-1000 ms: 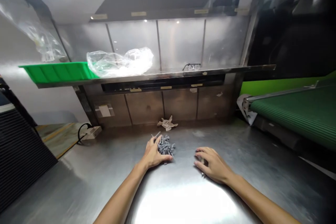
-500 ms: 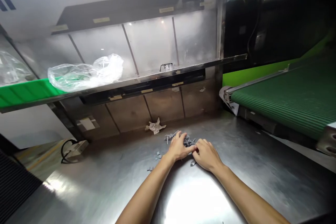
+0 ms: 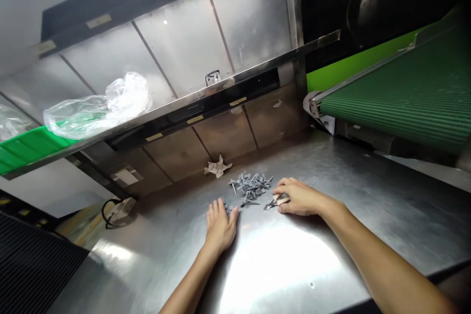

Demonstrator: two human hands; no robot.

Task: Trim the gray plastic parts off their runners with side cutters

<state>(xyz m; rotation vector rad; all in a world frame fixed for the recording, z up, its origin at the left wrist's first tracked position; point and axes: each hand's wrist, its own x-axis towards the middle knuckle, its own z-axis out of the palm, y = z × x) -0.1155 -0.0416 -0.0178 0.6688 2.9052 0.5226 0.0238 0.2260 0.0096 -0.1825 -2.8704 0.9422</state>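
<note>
A loose pile of small grey plastic pieces (image 3: 253,185), many thin and pointed, lies on the metal table. To its right, my right hand (image 3: 300,197) is closed over a small pair of metal pliers (image 3: 271,204), whose jaws point left while the palm and fingers partly cover the handles. My left hand (image 3: 220,225) rests flat on the table at the pile's lower left, fingers stretched out and thumb apart. Small grey bits (image 3: 227,207) show by its fingertips, and the hand hides part of them.
Behind the pile lies a crumpled whitish scrap (image 3: 218,167). A metal shelf (image 3: 172,108) crosses above, bearing clear plastic bags (image 3: 127,93) and a green bin (image 3: 33,147). A green ribbed conveyor belt (image 3: 397,103) stands at the right. A socket box (image 3: 123,208) with a black cable sits left.
Both hands have moved off the pile and apart. The left has gone left and down to the small bits; the right has closed over the pliers. The view has tilted.
</note>
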